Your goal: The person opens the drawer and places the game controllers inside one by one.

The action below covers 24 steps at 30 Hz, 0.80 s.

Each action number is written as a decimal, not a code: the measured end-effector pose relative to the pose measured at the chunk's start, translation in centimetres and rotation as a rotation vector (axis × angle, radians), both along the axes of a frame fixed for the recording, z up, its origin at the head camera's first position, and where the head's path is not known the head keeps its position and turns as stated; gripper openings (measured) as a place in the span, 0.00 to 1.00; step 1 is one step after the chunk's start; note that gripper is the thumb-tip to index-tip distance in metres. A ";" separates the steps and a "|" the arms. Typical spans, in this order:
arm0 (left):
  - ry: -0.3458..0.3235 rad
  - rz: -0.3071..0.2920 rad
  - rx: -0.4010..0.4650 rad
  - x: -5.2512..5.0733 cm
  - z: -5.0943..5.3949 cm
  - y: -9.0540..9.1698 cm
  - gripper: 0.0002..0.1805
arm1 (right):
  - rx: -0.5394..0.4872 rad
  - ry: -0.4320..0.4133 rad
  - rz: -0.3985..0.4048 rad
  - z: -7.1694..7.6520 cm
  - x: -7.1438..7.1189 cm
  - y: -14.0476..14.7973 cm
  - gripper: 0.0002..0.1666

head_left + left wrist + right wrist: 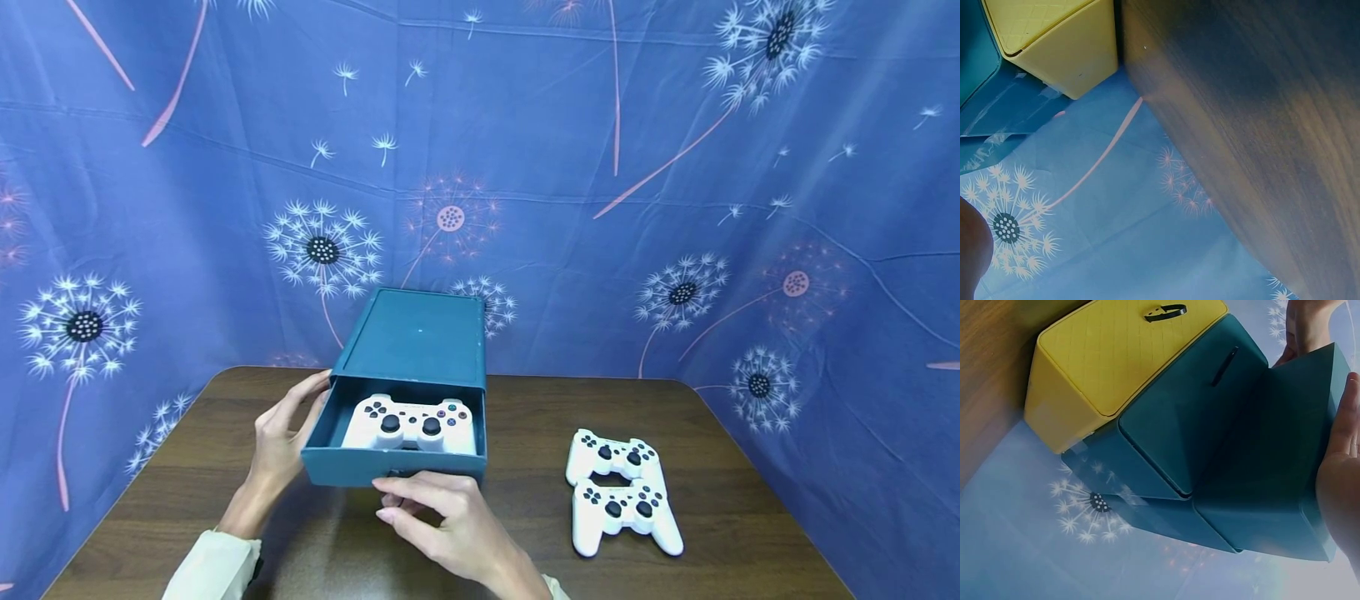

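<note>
A teal drawer box [420,333] stands on the table with its top drawer [345,467] pulled out. In that drawer lies a white game controller [442,437] with black sticks. My left hand [281,437] rests against the box's left side with its fingers extended. At the drawer's front my right hand [457,517] has bent fingers at the small dark handle [393,473], which they partly cover. In the right wrist view the pulled-out drawer [1266,462] juts toward that hand. Two more white game controllers [626,517] lie to the right, one behind the other.
Under the top drawer are another teal drawer [1172,425] and a yellow drawer [1122,356] with a black loop handle. The brown wooden table [525,417] has slanting side edges. A blue cloth [525,125] with dandelion prints hangs behind and at the sides.
</note>
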<state>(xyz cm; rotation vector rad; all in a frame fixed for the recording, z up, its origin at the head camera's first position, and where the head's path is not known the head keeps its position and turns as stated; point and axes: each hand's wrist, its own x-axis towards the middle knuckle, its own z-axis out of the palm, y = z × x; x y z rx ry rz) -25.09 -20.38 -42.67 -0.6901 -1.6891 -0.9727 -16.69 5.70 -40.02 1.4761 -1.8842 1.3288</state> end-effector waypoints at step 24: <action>0.017 0.008 0.003 -0.1 0.0 0.0 0.28 | -0.002 -0.022 -0.017 -0.2 -2.0 -0.3 0.17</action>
